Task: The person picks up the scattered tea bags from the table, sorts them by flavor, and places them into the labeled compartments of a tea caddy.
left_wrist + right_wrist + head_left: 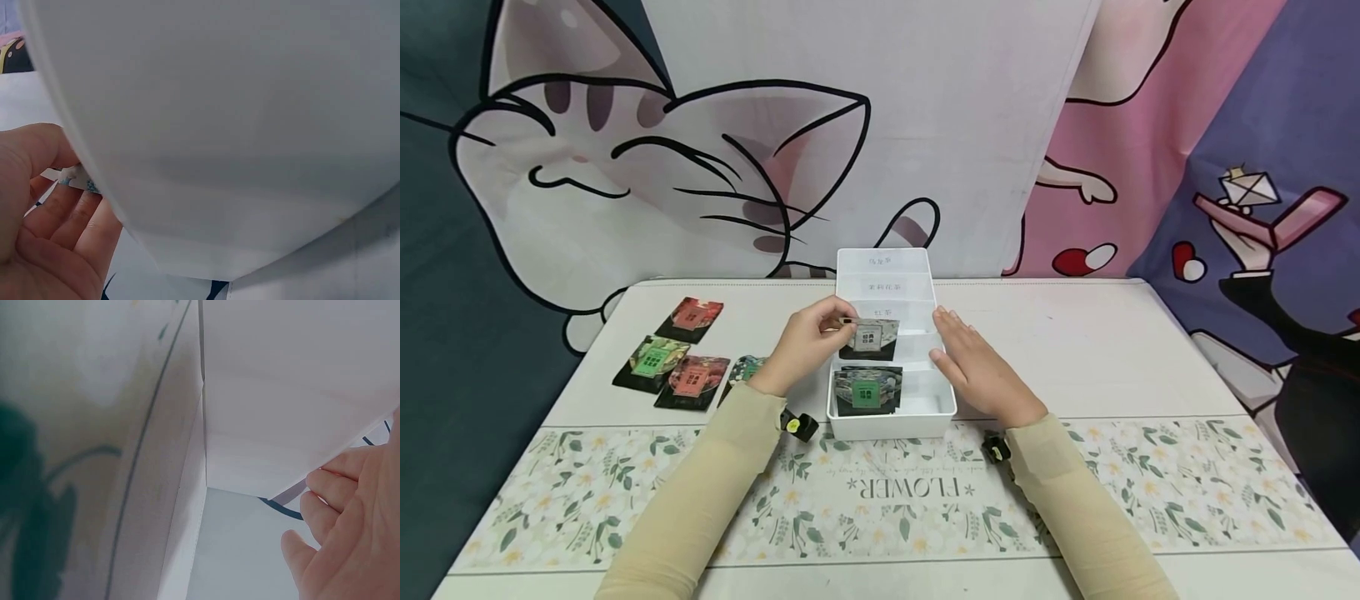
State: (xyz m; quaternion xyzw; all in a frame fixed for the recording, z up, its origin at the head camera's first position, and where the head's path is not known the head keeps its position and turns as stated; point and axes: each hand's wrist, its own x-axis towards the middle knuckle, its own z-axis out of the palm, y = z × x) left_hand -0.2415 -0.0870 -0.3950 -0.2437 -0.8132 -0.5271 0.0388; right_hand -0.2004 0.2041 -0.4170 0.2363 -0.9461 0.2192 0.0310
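Two hands work at a white divided box standing on the bench, its long axis running away from the person. Left hand: fingers curled, pinching the top edge of a grey tea packet and holding it upright over a middle compartment, likely so that it can stand on edge like its neighbour. Right hand: fingers straight and close together, flat against the box's right wall, apparently to steady it. One more grey-green packet stands in the nearest compartment, just below the held one. Four further packets lie flat on the bench left of the box: red, green, red, and a dark one half hidden behind the left wrist.
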